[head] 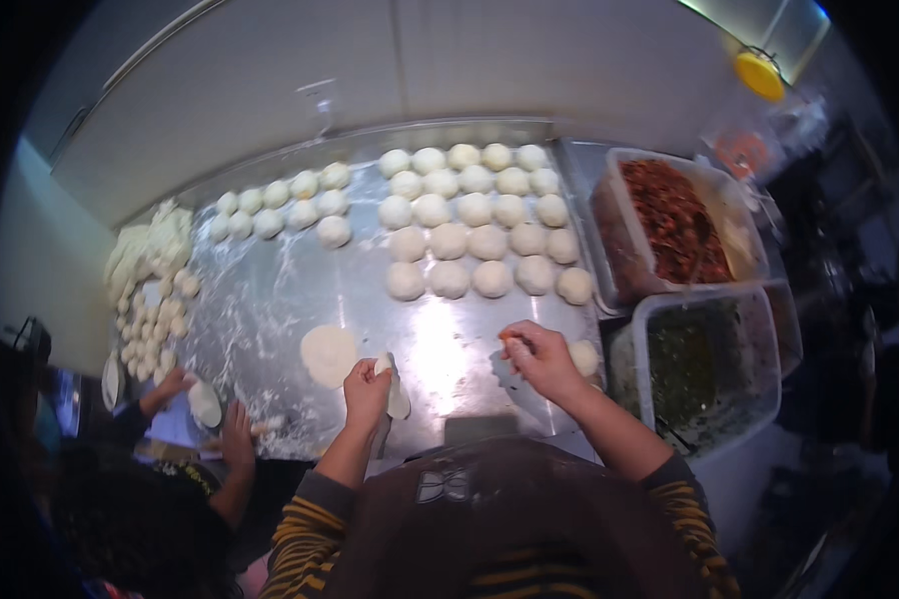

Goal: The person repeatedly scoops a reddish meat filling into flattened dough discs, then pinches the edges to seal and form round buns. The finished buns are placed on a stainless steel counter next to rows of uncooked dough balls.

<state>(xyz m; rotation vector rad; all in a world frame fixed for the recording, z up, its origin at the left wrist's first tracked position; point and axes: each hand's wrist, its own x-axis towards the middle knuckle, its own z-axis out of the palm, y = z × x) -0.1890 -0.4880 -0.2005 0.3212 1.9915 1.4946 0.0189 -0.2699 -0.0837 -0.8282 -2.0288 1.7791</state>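
Note:
My left hand (367,389) grips a thin dough wrapper (398,400), which hangs limp past the fingers above the steel tabletop. Beside it on the left, a flat round dough wrapper (328,356) lies on the metal. My right hand (539,358) is raised over the right side of the table, thumb and fingers bent close together. Something orange-red shows at its fingertips; whether it is a smear or a held bit of filling is unclear. Close behind that hand sits a filled dough ball (583,358), partly covered by it.
Rows of round filled dough balls (488,242) cover the back right; a smaller group (268,223) stands at back left. Right are tubs of red filling (674,221) and green filling (682,359). Left are a dough mass (150,243), small dough pieces (150,329) and a co-worker's hands (237,438).

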